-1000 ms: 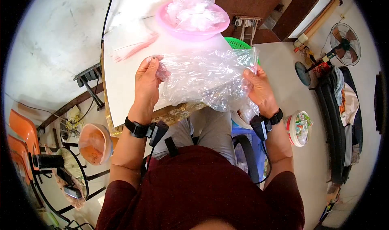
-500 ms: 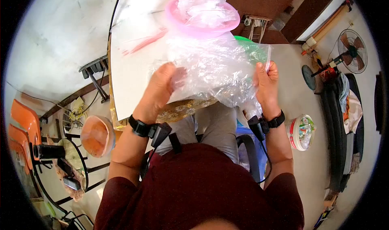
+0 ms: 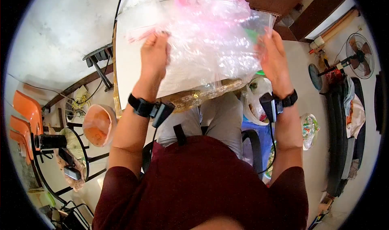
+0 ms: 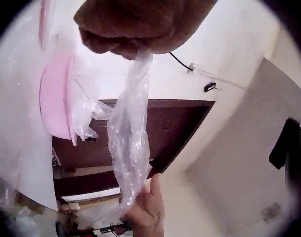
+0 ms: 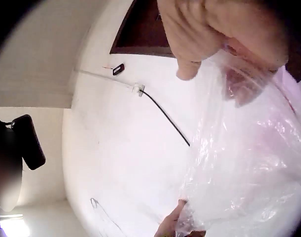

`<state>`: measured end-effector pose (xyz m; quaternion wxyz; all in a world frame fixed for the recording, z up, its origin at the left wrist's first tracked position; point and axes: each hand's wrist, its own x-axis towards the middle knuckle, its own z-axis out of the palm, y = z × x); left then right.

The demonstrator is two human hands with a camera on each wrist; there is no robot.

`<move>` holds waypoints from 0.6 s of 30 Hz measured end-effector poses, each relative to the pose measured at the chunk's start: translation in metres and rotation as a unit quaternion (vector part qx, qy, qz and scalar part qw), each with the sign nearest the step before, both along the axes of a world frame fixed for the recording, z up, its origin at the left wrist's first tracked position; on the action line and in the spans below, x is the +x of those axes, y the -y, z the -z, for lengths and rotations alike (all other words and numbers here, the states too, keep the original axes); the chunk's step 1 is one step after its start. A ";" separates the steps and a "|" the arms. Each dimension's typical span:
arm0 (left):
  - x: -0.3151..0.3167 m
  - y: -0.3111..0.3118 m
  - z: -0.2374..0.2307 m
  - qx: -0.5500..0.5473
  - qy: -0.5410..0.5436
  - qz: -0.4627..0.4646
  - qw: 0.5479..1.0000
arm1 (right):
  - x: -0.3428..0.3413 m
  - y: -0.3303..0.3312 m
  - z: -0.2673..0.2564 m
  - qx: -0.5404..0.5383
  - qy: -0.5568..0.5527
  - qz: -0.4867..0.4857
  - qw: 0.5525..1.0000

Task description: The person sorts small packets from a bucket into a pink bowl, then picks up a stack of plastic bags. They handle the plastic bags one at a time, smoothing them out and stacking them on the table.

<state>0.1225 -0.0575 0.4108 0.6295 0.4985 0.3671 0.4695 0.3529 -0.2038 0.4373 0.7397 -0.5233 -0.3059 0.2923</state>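
A large clear plastic bag (image 3: 214,58) stretches between both hands over the front of the table, overlapping the pink basin in the head view. My left hand (image 3: 154,56) grips its left edge with curled fingers; in the left wrist view the crumpled plastic (image 4: 128,133) hangs from that fist. The right hand (image 3: 276,64) pinches the bag's right end. In the right wrist view, some fingertips (image 5: 241,89) show through the film while the thumb side stays outside it.
The pink basin (image 3: 180,1) holds more clear plastic at the table's far side. A white sheet (image 3: 127,64) covers the tabletop. Beyond the table's right edge stands a tub (image 3: 245,94) with plastic in it. An orange-brown bucket (image 3: 99,124) stands at left, a fan (image 3: 358,56) at right.
Both hands have moved forward over the table with the plastic bag, which now spreads out farther toward the pink basin. The right hand has shifted its fingers on the bag's edge.
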 end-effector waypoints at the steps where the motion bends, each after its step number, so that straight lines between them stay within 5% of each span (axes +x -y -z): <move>1: -0.001 -0.008 -0.004 0.022 0.025 -0.004 0.999 | -0.011 -0.008 -0.011 -0.016 0.005 -0.020 1.000; 3: -0.010 -0.023 -0.005 0.051 0.073 -0.008 0.996 | -0.015 -0.022 -0.014 -0.031 0.042 -0.051 0.997; 12: -0.066 -0.032 0.076 0.094 -0.300 -0.059 0.947 | -0.026 -0.058 0.111 -0.187 0.205 0.021 0.960; 18: -0.080 -0.036 0.116 0.207 -0.414 -0.078 0.883 | -0.024 -0.067 0.146 -0.204 0.266 0.031 0.942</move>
